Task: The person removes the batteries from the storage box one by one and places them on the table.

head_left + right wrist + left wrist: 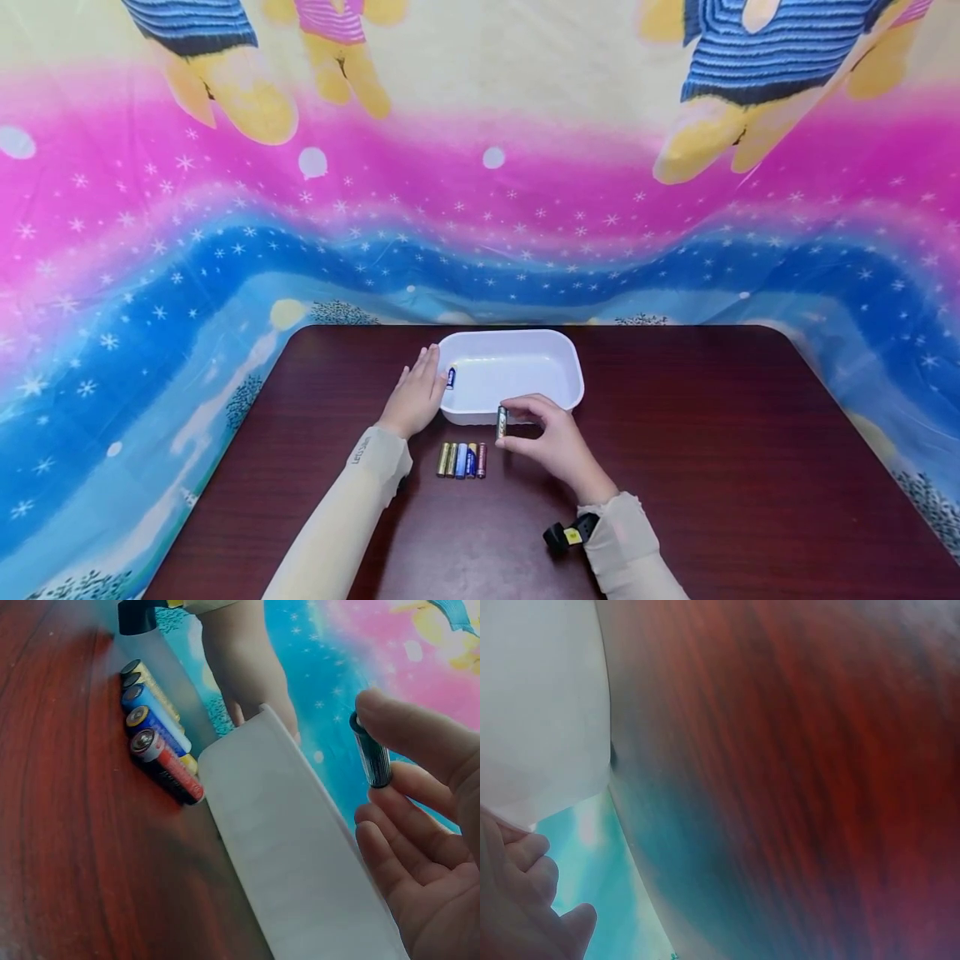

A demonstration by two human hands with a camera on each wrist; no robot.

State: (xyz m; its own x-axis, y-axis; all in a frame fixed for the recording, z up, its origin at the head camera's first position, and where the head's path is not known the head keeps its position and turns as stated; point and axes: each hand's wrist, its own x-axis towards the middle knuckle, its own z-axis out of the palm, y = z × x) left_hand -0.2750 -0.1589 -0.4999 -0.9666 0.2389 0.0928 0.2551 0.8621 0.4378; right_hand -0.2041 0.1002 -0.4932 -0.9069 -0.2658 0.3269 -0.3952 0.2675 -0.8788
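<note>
My right hand (553, 440) pinches a dark battery (502, 422) by its two ends between thumb and fingers, at the near rim of the white plastic box (517, 406). In the right wrist view the held battery (372, 752) shows dark green and silver, above the box's edge. My left hand (417, 393) rests against the left side of the box, fingers stretched out along the rim. Inside the box, by the left wall, lies one blue and white battery (451, 378). A row of several batteries (461, 460) in gold, blue and red lies in front of the box.
The dark red-brown table (720, 450) has wood grain and rounded far corners, with the box near its back edge. Behind it hangs a colourful printed cloth (480, 208). A black strap device (570, 533) sits at my right wrist.
</note>
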